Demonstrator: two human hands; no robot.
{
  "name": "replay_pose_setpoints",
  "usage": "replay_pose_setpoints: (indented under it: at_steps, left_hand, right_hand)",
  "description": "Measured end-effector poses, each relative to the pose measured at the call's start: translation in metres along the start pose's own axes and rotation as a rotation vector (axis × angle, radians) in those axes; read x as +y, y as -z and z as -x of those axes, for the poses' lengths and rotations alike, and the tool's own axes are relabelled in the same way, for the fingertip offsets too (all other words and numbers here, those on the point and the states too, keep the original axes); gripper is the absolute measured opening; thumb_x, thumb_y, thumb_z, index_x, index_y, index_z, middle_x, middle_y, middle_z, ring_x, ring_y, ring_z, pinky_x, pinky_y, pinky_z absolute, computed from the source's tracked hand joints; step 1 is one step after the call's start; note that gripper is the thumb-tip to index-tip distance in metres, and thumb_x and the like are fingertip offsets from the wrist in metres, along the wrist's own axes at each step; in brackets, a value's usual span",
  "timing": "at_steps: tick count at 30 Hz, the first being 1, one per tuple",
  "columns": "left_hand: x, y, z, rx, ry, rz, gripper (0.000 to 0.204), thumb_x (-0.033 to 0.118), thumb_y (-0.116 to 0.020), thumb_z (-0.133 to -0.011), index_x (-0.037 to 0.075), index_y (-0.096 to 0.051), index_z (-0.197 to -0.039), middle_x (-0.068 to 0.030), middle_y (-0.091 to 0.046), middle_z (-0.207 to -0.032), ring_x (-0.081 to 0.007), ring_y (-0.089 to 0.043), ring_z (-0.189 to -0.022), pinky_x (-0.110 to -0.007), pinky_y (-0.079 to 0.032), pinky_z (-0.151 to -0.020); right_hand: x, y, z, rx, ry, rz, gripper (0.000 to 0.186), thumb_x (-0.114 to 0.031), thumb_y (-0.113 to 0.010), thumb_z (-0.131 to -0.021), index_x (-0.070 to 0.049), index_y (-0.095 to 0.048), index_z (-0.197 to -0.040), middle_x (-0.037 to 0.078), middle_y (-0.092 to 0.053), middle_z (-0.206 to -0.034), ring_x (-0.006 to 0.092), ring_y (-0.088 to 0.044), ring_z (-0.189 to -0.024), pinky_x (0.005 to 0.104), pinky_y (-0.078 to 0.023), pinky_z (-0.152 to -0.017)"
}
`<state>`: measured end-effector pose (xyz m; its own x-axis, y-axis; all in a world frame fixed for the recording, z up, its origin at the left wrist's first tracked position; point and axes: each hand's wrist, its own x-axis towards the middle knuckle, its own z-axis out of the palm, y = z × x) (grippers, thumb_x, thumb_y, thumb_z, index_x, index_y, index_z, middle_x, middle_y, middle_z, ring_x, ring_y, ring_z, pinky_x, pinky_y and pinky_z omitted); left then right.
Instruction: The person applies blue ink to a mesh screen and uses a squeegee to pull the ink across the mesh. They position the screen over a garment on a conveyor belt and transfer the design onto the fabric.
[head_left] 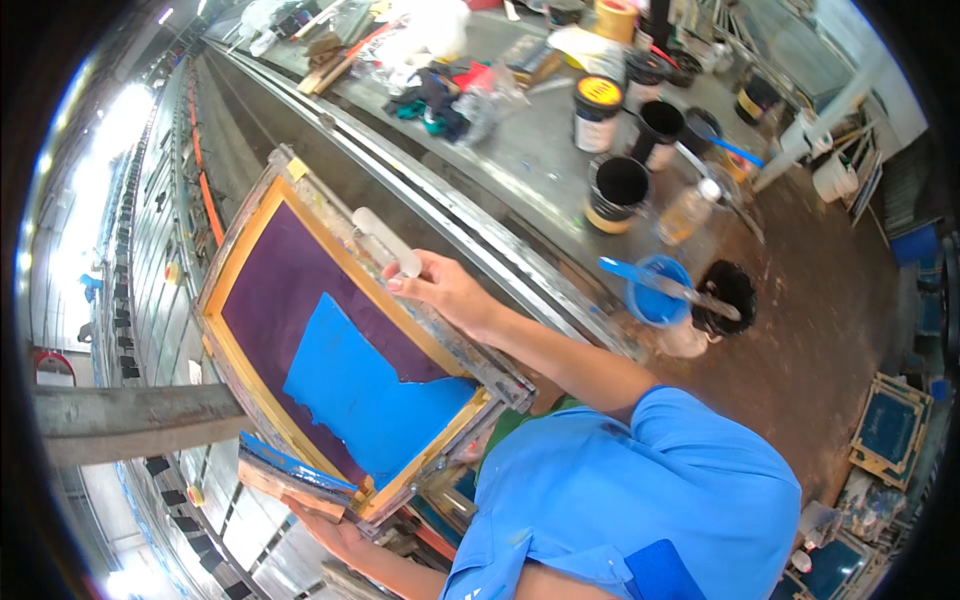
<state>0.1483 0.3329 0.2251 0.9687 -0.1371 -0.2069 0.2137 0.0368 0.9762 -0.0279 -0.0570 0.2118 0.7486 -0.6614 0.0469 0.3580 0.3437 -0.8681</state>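
Observation:
A screen-printing frame lies tilted in front of me, its purple mesh edged with yellow tape. Bright blue ink covers the near right part of the mesh. My right hand is closed at the frame's right rail, thumb and fingers around the end of a whitish cylindrical handle. At the lower left, my left hand holds a wooden-handled squeegee beside the near end of the frame. Blue ink coats its blade. The squeegee hides part of that hand's fingers.
A metal rail runs past the frame. Behind it, a worktable carries ink jars, rags and a bottle. A blue ink tub with a spatula stands right. A grey beam juts in at left.

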Motion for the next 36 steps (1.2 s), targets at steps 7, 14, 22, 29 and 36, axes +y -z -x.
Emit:
replay_pose_setpoints:
  at_steps: [7, 14, 22, 29, 36]
  left_hand:
    - [0.037, -0.091, -0.138, -0.03, -0.061, -0.118, 0.075, 0.053, -0.057, -0.099, 0.001, -0.037, -0.149, -0.0153, -0.05, -0.145, -0.0305, -0.05, -0.13, -0.046, -0.042, -0.108]
    - [0.057, -0.185, -0.296, -0.076, 0.089, 0.225, 0.065, 0.047, -0.06, -0.099, -0.004, -0.048, -0.139, -0.0138, -0.06, -0.132, -0.0264, -0.061, -0.117, -0.042, -0.05, -0.098]
    - [0.073, -0.314, -0.501, -0.119, 0.039, 0.275, 0.056, 0.04, -0.061, -0.101, -0.003, -0.055, -0.135, -0.0122, -0.063, -0.129, -0.0235, -0.063, -0.114, -0.039, -0.052, -0.096]
    - [0.146, -0.369, -0.651, -0.029, -0.003, 0.058, 0.042, 0.039, -0.061, -0.101, -0.001, -0.064, -0.112, -0.0073, -0.069, -0.1, -0.0159, -0.068, -0.087, -0.031, -0.055, -0.074]
    - [0.149, -0.373, -0.777, 0.217, -0.01, 0.123, 0.049, 0.039, -0.062, -0.1, -0.003, -0.061, -0.124, -0.0108, -0.07, -0.111, -0.0211, -0.069, -0.096, -0.034, -0.056, -0.083]
  right_hand:
    - [-0.01, -0.009, -0.144, 0.139, -0.041, 0.006, 0.035, -0.028, -0.07, -0.093, -0.006, -0.063, -0.12, 0.003, -0.064, -0.106, 0.0119, -0.059, -0.1, 0.0286, -0.045, -0.092]
    - [0.008, -0.015, -0.282, 0.229, -0.044, 0.052, 0.035, -0.027, -0.07, -0.092, -0.005, -0.062, -0.118, 0.003, -0.062, -0.109, 0.014, -0.055, -0.107, 0.0304, -0.039, -0.098]
    - [0.043, 0.001, -0.509, 0.246, 0.037, 0.098, 0.035, -0.027, -0.071, -0.091, -0.007, -0.06, -0.117, 0.001, -0.06, -0.108, 0.0127, -0.053, -0.106, 0.0302, -0.038, -0.098]
    - [0.064, -0.058, -0.711, 0.188, -0.039, 0.063, 0.03, -0.024, -0.069, -0.092, -0.009, -0.058, -0.115, 0.0, -0.058, -0.108, 0.0131, -0.051, -0.108, 0.0312, -0.034, -0.101]
    - [0.126, -0.124, -0.884, 0.049, -0.196, -0.039, 0.014, -0.021, -0.067, -0.095, -0.014, -0.058, -0.103, -0.005, -0.058, -0.1, 0.0082, -0.051, -0.1, 0.0274, -0.036, -0.093]
